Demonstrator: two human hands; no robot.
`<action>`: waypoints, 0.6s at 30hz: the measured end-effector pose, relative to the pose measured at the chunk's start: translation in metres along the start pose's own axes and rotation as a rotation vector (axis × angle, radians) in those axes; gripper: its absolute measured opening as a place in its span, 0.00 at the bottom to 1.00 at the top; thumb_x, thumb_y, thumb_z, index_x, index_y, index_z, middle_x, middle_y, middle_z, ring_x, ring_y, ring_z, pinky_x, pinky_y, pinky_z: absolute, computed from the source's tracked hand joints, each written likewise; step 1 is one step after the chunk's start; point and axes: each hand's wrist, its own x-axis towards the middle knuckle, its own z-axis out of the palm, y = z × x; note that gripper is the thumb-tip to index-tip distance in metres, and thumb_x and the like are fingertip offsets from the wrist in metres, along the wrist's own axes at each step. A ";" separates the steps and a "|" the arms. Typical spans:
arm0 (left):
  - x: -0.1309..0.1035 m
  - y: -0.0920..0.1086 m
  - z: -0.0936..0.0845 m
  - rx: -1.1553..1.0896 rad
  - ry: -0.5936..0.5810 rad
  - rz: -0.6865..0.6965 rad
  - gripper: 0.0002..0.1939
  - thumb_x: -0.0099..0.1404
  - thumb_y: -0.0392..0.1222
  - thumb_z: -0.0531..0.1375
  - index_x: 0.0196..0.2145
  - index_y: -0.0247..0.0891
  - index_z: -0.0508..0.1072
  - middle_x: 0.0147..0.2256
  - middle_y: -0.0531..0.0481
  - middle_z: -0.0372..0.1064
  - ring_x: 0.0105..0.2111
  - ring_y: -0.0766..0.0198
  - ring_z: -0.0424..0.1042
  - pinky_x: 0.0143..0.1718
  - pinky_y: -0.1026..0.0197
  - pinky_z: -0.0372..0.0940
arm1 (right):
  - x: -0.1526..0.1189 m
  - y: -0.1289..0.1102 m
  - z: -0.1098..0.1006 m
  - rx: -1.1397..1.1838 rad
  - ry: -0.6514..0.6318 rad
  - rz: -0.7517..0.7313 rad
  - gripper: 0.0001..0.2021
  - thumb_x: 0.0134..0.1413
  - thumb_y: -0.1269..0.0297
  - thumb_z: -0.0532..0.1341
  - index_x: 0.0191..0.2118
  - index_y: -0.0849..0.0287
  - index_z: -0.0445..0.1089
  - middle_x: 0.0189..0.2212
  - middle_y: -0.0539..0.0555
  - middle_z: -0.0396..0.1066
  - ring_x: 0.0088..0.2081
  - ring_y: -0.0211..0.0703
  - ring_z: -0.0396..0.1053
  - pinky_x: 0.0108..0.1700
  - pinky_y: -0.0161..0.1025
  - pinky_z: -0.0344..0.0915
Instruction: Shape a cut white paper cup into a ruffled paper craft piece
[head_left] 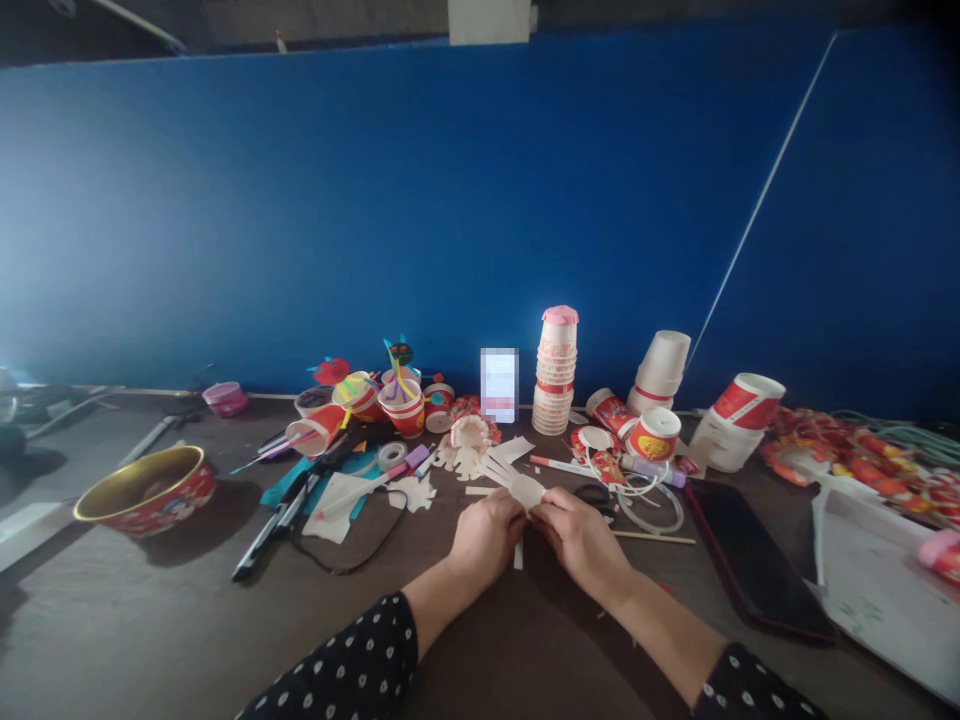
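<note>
Between my two hands is a white paper piece [527, 490] with several narrow strips fanning out toward the upper left. My left hand [487, 530] pinches its lower left side, fingers curled inward. On its right side, my right hand [576, 532] has its thumb and fingers closed on the edge. A narrow white strip [518, 555] lies on the table just below my fingers. Beyond the hands sit a cut paper cup [470, 434] with a scalloped rim and a white paper sheet [516, 449]. Scissors [596, 498] lie just right of my right hand, partly hidden.
A red and gold bowl [150, 490] stands left, near a black-and-silver pen-like tool [274, 525]. Decorated cups [403, 405] and a tall cup stack [555, 385] line the back. A dark phone or tablet [757, 560] and a white tray [885, 590] lie right.
</note>
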 end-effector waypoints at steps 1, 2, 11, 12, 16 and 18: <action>0.000 -0.001 0.000 0.004 0.002 0.004 0.06 0.61 0.35 0.57 0.29 0.38 0.73 0.32 0.51 0.69 0.34 0.62 0.69 0.34 0.66 0.60 | 0.000 0.000 0.000 0.022 0.000 -0.001 0.13 0.61 0.67 0.50 0.33 0.57 0.71 0.32 0.52 0.68 0.34 0.40 0.67 0.35 0.33 0.61; 0.000 -0.001 0.001 0.008 0.004 0.009 0.06 0.61 0.35 0.57 0.29 0.38 0.73 0.32 0.51 0.69 0.34 0.62 0.69 0.34 0.66 0.60 | 0.000 0.000 0.000 0.038 -0.003 -0.002 0.13 0.61 0.67 0.50 0.33 0.57 0.71 0.32 0.52 0.67 0.34 0.40 0.67 0.35 0.34 0.61; 0.000 -0.002 0.000 -0.015 0.010 -0.004 0.05 0.61 0.36 0.58 0.28 0.37 0.73 0.30 0.51 0.69 0.31 0.63 0.68 0.31 0.66 0.58 | 0.001 -0.001 0.001 0.110 0.002 0.029 0.13 0.60 0.69 0.50 0.32 0.58 0.71 0.32 0.53 0.66 0.34 0.40 0.67 0.36 0.34 0.62; 0.000 -0.002 0.000 -0.024 0.007 -0.002 0.06 0.61 0.36 0.58 0.28 0.37 0.73 0.30 0.51 0.69 0.31 0.63 0.68 0.31 0.66 0.58 | 0.001 -0.001 0.002 0.124 0.005 0.035 0.13 0.60 0.69 0.50 0.32 0.58 0.71 0.33 0.53 0.67 0.34 0.40 0.67 0.36 0.34 0.62; 0.000 -0.001 -0.001 -0.033 0.013 0.000 0.06 0.61 0.35 0.57 0.28 0.38 0.73 0.31 0.51 0.69 0.32 0.62 0.68 0.32 0.66 0.59 | 0.002 0.000 0.004 0.192 0.010 0.032 0.12 0.59 0.70 0.50 0.32 0.59 0.71 0.33 0.53 0.68 0.36 0.41 0.68 0.38 0.35 0.62; 0.000 -0.001 0.000 -0.019 0.015 -0.010 0.06 0.61 0.34 0.56 0.29 0.38 0.72 0.31 0.51 0.69 0.33 0.62 0.68 0.32 0.66 0.58 | 0.003 0.001 0.004 0.229 0.010 0.008 0.11 0.59 0.71 0.50 0.36 0.58 0.70 0.35 0.53 0.68 0.38 0.41 0.67 0.40 0.35 0.62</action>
